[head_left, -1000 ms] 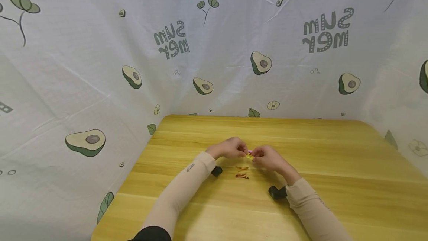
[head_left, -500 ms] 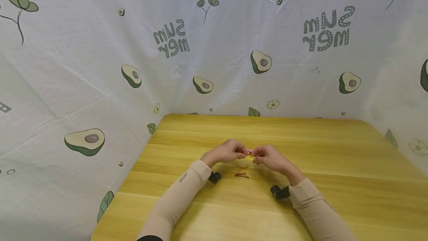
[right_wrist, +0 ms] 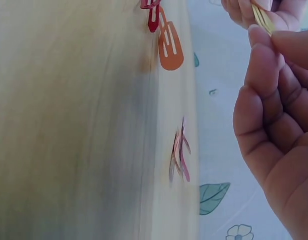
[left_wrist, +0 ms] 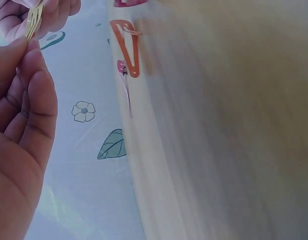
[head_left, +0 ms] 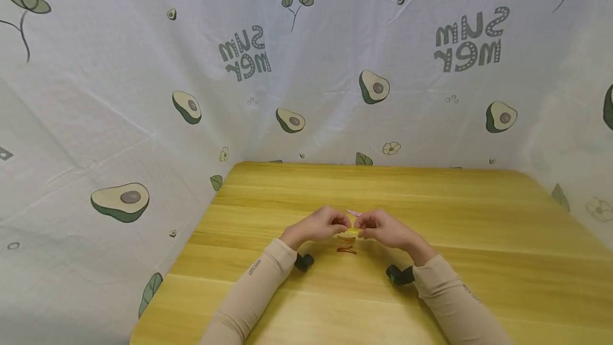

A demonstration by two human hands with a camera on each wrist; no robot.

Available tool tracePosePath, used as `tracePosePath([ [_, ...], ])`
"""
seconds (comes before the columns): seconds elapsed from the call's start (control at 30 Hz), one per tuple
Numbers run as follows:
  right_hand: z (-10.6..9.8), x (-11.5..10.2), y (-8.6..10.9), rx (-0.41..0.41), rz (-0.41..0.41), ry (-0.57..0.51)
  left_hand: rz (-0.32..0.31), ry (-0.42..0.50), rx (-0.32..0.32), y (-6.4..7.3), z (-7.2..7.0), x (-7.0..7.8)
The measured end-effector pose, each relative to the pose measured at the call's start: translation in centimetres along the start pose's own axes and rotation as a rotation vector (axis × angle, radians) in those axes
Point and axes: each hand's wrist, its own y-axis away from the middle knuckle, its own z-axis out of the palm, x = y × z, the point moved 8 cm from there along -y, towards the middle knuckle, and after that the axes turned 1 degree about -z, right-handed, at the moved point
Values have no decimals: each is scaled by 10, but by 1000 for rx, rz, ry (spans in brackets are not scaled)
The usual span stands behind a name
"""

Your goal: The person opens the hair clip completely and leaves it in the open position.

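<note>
A yellow snap hair clip is stretched between both hands, just above the table. My left hand pinches one end between thumb and forefinger, and my right hand pinches the other. In the right wrist view the yellow clip shows slim parallel bars. Right below the hands lies an orange hair clip, with a red hair clip nearer to me. Both look sprung apart. Behind the right fingers is a pink hair clip, partly covered by that hand; its count of pieces cannot be told.
The wood-grain table spreads out on all sides of the hands. A white cloth with avocado prints hangs behind it and at both sides. Black wrist cameras hang under the forearms, close to the tabletop.
Both hands have come slightly toward me with the yellow clip, closer to the orange one. More of the pink clip shows behind them. The orange and red clips stay put.
</note>
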Motion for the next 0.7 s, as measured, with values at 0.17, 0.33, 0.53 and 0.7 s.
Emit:
tracePosePath([
  [0.17, 0, 0, 1, -24, -8, -7, 12, 10, -8, 2, 0, 6],
  [0.33, -1, 0, 1, -33, -20, -21, 14, 10, -2, 4, -1, 6],
  [0.53, -1, 1, 1, -42, -52, -43, 2, 28, -2, 3, -1, 6],
  [0.7, -2, -1, 2, -43, -64, -47, -3, 38, -5, 2, -1, 5],
])
